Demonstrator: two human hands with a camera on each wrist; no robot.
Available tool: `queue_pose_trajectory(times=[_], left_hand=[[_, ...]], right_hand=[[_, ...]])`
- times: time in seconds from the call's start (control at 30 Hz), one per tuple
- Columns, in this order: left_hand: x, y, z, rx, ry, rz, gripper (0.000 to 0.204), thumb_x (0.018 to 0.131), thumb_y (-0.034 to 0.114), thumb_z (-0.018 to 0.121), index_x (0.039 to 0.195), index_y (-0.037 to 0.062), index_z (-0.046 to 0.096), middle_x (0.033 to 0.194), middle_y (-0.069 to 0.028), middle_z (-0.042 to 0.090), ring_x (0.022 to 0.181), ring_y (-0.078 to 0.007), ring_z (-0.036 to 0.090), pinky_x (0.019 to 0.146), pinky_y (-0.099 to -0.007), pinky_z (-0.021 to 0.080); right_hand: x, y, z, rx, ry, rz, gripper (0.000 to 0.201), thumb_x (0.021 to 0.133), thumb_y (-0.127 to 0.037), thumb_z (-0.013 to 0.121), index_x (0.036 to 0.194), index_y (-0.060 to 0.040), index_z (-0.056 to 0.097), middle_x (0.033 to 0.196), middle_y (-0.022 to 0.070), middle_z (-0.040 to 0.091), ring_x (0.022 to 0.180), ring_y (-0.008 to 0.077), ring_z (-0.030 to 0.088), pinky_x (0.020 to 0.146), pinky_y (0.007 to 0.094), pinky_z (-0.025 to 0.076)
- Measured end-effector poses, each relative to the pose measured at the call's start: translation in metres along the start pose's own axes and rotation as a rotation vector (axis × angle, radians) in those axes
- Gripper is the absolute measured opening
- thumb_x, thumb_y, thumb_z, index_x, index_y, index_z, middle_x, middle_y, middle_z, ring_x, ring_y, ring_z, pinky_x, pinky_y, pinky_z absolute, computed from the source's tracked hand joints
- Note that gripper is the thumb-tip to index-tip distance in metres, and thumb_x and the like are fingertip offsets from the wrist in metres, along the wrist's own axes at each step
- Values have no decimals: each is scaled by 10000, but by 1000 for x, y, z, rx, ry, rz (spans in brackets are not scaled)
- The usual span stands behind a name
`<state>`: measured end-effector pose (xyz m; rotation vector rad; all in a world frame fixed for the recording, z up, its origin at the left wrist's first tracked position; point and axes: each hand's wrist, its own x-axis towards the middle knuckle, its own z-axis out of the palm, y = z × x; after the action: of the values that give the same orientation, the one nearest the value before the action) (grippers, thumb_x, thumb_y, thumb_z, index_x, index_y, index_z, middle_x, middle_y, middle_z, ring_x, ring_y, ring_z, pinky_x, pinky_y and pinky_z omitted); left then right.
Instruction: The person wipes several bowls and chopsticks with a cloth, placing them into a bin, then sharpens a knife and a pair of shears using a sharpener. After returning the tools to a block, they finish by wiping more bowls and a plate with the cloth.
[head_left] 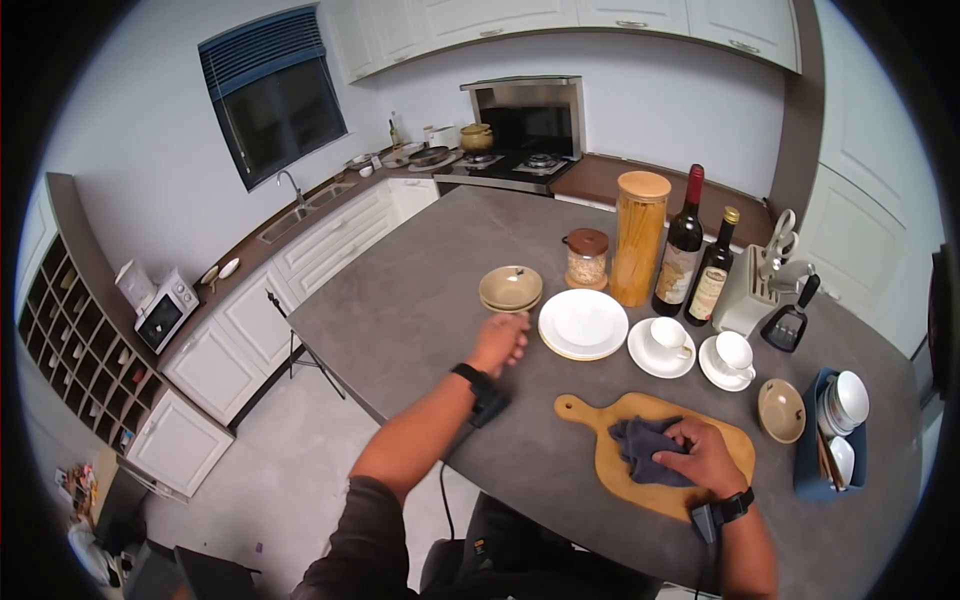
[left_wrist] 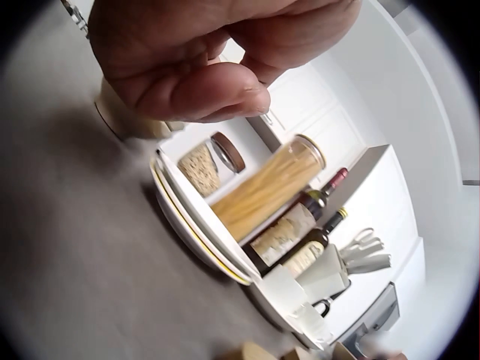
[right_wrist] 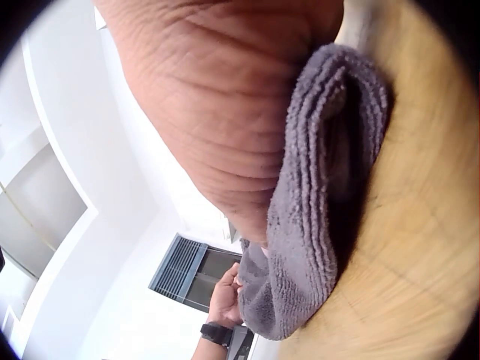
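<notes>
Two hands: right hand (head_left: 706, 458) fingers press grey cloth (head_left: 640, 447) on board (head_left: 640, 490); left hand (head_left: 499, 343) fingers curled, empty, by stacked bowls (head_left: 510, 288).

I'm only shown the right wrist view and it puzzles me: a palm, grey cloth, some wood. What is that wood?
Observer: A wooden cutting board with a handle, lying on a grey countertop. The right hand presses the grey cloth onto it.
Operator: And the other hand in the distance?
Observer: The left hand hovers with curled fingers beside a stack of tan bowls, holding nothing.
Operator: Anything else near the board?
Observer: A stack of white plates and two white cups on saucers stand just behind it.
</notes>
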<state>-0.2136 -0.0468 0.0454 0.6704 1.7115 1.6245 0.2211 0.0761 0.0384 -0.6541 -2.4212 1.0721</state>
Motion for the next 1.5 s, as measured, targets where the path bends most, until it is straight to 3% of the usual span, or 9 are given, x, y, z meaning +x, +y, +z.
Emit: queue_pose_trajectory(times=[0.23, 0.4, 0.5, 0.73, 0.83, 0.97, 1.17, 1.33, 1.5], left_hand=[[84, -8, -62, -50, 258, -181, 488, 1038, 562, 662, 964, 80, 649, 738, -17, 614, 556, -147, 597, 465, -306, 505], [111, -10, -63, 166, 381, -199, 479, 984, 490, 763, 891, 29, 665, 733, -60, 652, 540, -192, 638, 447, -340, 532], [124, -12, -62, 393, 335, -203, 395, 971, 413, 755, 814, 70, 638, 667, -50, 638, 488, -173, 637, 405, -332, 466], [130, 10, -66, 442, 281, -200, 259, 984, 249, 621, 797, 71, 650, 663, -35, 639, 507, -150, 621, 413, -335, 427], [135, 18, -70, 418, 225, -201, 241, 1002, 210, 571, 917, 14, 683, 722, -88, 706, 576, -186, 702, 448, -332, 516], [121, 33, -64, 298, 209, -193, 329, 1013, 146, 514, 1095, -133, 668, 845, -229, 755, 684, -323, 783, 561, -398, 680], [81, 54, -66, 8, 109, 30, 379, 1019, 95, 536, 1241, -210, 568, 1098, -268, 731, 886, -361, 798, 694, -432, 736], [40, 59, -65, -79, -6, 63, 417, 1010, 119, 569, 1315, -166, 559, 1224, -259, 701, 1006, -356, 788, 767, -454, 727], [-34, 66, 4, -449, -272, 22, 603, 990, 194, 594, 1520, -60, 459, 1452, -278, 613, 1209, -431, 726, 911, -523, 691]], right_hand=[[-1, -1, -3, 68, 21, 23, 317, 781, -142, 972, 989, -22, 764, 789, 1, 586, 711, 108, 537, 647, 290, 459], [-2, 14, -2, 68, 69, 9, 356, 770, -246, 987, 977, -46, 778, 758, 39, 639, 666, 145, 596, 621, 316, 493], [-2, 13, -5, -20, 73, -87, 364, 776, -339, 971, 948, -75, 788, 785, 63, 667, 671, 212, 632, 621, 350, 505], [-3, 20, -7, 10, 46, -63, 368, 792, -355, 961, 959, -79, 784, 797, 63, 679, 689, 218, 642, 636, 350, 503], [-3, 22, -6, 8, 66, -129, 379, 798, -375, 956, 967, -82, 785, 803, 61, 686, 692, 221, 645, 645, 352, 505], [-4, 20, -7, 8, 54, -87, 383, 798, -383, 954, 969, -82, 789, 805, 61, 691, 697, 226, 649, 650, 356, 506], [-5, 15, -7, 16, 48, -32, 358, 794, -357, 957, 953, -80, 796, 772, 64, 684, 682, 218, 649, 647, 356, 507], [-6, 11, -6, 1, 60, -28, 351, 786, -341, 962, 949, -78, 796, 758, 71, 686, 656, 227, 644, 628, 361, 503], [-6, 25, 3, 193, 116, 73, 266, 898, -246, 910, 969, -41, 757, 743, 4, 646, 677, 100, 604, 620, 298, 475]])
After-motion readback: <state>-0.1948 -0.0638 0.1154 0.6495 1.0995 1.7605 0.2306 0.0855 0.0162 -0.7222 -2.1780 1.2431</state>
